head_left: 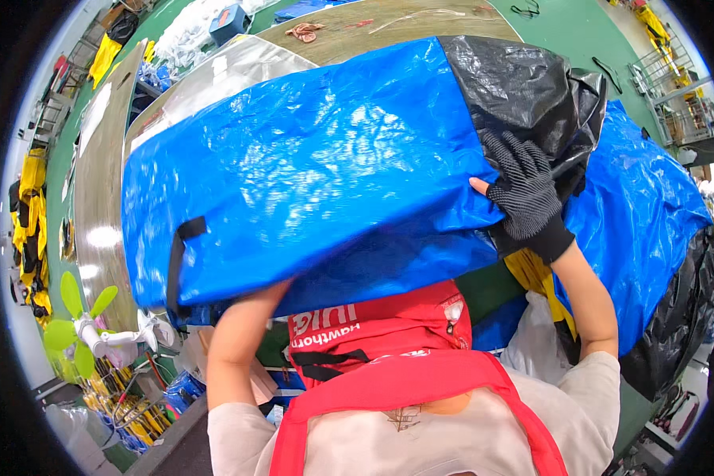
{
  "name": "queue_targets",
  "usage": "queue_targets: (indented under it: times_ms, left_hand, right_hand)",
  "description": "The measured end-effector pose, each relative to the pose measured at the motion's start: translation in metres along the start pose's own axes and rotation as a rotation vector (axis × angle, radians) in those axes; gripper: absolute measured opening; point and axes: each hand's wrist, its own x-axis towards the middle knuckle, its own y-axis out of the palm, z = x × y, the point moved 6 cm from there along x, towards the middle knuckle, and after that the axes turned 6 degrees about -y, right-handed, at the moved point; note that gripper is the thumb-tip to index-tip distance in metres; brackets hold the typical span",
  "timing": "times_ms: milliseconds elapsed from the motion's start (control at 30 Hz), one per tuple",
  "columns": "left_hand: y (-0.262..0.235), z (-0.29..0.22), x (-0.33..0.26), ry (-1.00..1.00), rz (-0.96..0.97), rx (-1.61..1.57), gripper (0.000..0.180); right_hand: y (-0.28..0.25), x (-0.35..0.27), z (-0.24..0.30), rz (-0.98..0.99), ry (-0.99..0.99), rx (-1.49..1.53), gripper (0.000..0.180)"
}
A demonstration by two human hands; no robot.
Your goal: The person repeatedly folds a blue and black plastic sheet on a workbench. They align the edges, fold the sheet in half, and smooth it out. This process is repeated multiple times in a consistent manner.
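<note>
the big bag [309, 174] is bright blue and shiny, with a black end part [523, 87] and a black strap [178, 262] near its left edge. the right hand [527, 194] wears a black glove with a fine dotted pattern. a second bag [650, 214] on the right is also blue with black. the apron [389, 357] is red with white letters, over a beige shirt [452, 436]. the small fan [83, 325] has light green blades on a white body. the floor [563, 32] is green.
</note>
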Motion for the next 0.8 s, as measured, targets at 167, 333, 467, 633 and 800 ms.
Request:
queue_targets:
  times_ms: [167,333,467,633,800]
  left_hand:
    - [0.049,-0.07,0.039,0.061,-0.024,0.059,0.066]
    - [0.054,-0.047,0.012,0.059,-0.008,0.133,0.063]
    - [0.039,-0.032,-0.015,0.027,0.068,0.227,0.061]
    - [-0.063,-0.079,-0.081,0.236,1.174,-0.504,0.055]
    - [-0.09,-0.027,0.044,0.175,-0.048,0.299,0.079]
  right_hand:
    - [-0.044,-0.004,0.075,0.009,0.042,0.162,0.05]
    - [0.081,-0.104,0.047,0.198,0.143,0.105,0.032]
    - [0.086,-0.08,0.036,0.145,0.154,0.2,0.032]
    - [0.094,-0.078,0.033,0.297,0.138,0.151,0.034]
    - [0.056,-0.056,0.039,0.65,0.029,0.179,0.063]
